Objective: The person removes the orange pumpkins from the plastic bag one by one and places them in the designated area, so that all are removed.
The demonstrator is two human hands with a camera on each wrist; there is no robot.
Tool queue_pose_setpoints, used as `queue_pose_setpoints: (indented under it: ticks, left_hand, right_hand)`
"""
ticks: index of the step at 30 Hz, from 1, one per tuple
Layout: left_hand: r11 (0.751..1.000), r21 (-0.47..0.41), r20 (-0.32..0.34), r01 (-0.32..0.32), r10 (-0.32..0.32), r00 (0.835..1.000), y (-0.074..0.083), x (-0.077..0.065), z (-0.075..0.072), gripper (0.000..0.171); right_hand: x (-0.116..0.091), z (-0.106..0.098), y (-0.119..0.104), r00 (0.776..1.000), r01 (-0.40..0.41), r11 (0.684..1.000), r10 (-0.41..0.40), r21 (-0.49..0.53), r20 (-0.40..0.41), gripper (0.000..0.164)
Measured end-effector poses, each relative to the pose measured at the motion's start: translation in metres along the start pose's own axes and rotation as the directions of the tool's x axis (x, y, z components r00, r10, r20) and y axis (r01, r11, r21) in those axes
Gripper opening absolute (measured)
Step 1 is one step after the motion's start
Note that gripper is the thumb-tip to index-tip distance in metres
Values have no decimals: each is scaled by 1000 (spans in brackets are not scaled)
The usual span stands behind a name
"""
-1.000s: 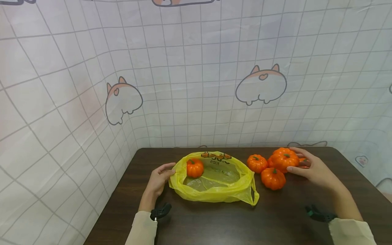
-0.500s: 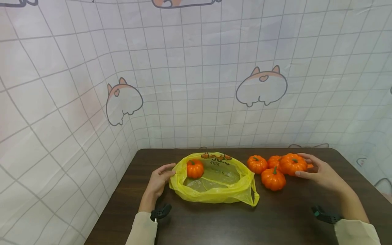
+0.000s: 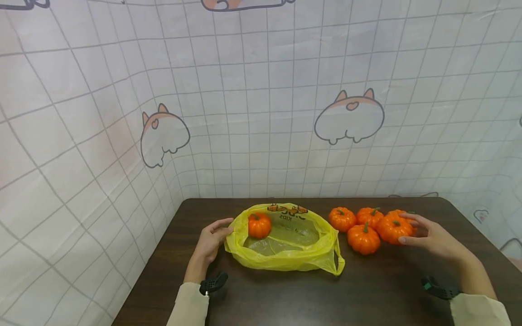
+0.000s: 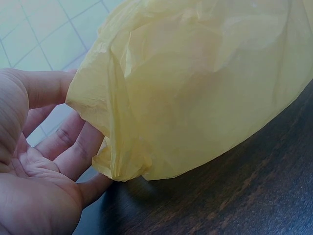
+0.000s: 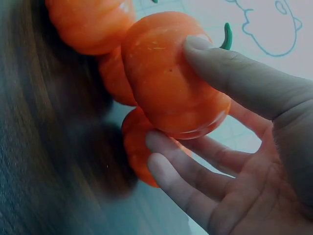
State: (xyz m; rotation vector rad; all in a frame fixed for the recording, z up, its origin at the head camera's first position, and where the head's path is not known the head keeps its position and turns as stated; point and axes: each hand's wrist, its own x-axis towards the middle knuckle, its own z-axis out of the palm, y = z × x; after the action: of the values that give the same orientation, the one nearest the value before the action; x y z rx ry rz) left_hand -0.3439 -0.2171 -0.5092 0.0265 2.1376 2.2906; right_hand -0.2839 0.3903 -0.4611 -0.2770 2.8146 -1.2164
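Note:
My left hand (image 3: pixel 213 238) is at the left rim of a yellow plastic bag (image 3: pixel 281 261), holding its edge between thumb and fingers. In the left wrist view the bag (image 4: pixel 205 107) hides the fingertips. Inside the bag's open mouth lies a small orange toy pumpkin (image 3: pixel 259 225). On the right, my right hand (image 3: pixel 438 237) grips another orange pumpkin (image 3: pixel 394 228). The right wrist view has my thumb on this pumpkin's (image 5: pixel 166 78) side near the green stem, fingers under it. Whether it touches the table is hidden.
Several more orange pumpkins cluster to the left of and behind the held one: a front one (image 3: pixel 364 238), a left one (image 3: pixel 341 219) and a back one (image 3: pixel 368 214). They stand on a dark wooden table (image 3: pixel 310 299). A white gridded curtain (image 3: pixel 253 113) hangs behind.
My right hand has brought its pumpkin down and to the right, from over the other pumpkins to beside the front one. My left hand and the bag have stayed in place.

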Motion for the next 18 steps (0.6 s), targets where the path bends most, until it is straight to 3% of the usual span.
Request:
queue_pose_setpoints:
  ticks: [8, 18]
  left_hand:
    - [1000, 5, 3, 1, -1, 1000, -1, 1, -1, 41]
    - [1000, 6, 8, 4, -4, 1000, 0, 0, 0, 40]
  right_hand:
    - [-1, -2, 10, 996, -71, 997, 72, -29, 48, 80]
    - [-2, -1, 23, 989, -102, 994, 105, -29, 101, 78]
